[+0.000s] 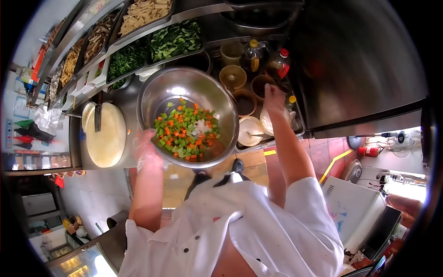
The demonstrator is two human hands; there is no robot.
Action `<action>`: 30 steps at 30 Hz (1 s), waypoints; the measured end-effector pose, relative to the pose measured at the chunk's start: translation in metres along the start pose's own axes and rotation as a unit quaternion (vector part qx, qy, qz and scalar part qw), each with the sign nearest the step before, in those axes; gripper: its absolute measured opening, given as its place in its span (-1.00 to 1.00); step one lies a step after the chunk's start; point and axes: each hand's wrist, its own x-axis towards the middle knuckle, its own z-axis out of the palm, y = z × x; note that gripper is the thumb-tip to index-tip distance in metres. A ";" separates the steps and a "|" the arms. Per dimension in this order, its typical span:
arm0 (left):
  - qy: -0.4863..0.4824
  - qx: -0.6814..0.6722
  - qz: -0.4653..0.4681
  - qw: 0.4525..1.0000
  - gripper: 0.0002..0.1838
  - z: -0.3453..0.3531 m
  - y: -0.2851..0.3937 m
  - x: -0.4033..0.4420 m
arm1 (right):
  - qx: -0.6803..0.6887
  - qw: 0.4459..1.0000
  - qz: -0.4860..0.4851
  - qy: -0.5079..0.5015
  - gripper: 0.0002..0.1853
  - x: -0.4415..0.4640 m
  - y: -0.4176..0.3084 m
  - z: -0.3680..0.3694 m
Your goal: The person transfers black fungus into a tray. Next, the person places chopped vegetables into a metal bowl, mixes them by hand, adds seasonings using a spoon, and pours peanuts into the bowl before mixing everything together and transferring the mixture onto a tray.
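Note:
A large steel bowl holds diced green and orange vegetables, with a small heap of white seasoning on them. My left hand, in a clear glove, grips the bowl's left rim. My right hand is over the seasoning containers to the right, above a white-filled container; its fingers are pressed together, and what they hold, if anything, is too small to make out. Beside it stand a brown container and a white tub with a spoon in it.
A round cutting board with a cleaver lies left of the bowl. Trays of chopped greens and pale strips line the back. Bottles stand behind the containers. A steel panel rises at right.

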 end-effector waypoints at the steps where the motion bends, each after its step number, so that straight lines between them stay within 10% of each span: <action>1: -0.024 -0.005 0.000 1.000 -0.35 0.002 0.000 0.000 | -0.028 0.999 -0.023 0.000 -0.65 0.004 0.007 0.005; 8: -0.059 0.028 0.015 0.998 -0.34 0.014 0.006 -0.003 | -0.248 0.960 -0.115 0.056 -0.61 0.028 0.072 0.023; 17: -0.093 0.006 -0.009 0.996 -0.42 0.009 0.008 -0.001 | 0.062 0.962 0.260 -0.055 -0.59 0.019 -0.020 -0.067; 27: -0.102 -0.027 0.021 0.994 -0.29 0.003 0.003 0.010 | 0.039 0.988 -0.013 -0.147 -0.58 -0.083 -0.120 -0.090; 28: -0.116 -0.028 0.031 0.992 -0.29 0.000 0.003 0.011 | -0.013 0.954 -0.227 -0.198 -0.65 -0.099 -0.112 -0.088; 29: -0.133 -0.030 0.041 0.990 -0.29 -0.002 0.001 0.014 | 0.133 0.956 -0.059 -0.256 -0.76 -0.124 -0.148 -0.092; 30: -0.152 -0.031 0.053 0.986 -0.28 -0.001 0.002 0.015 | 0.142 0.941 -0.214 -0.221 -0.81 -0.141 -0.135 -0.082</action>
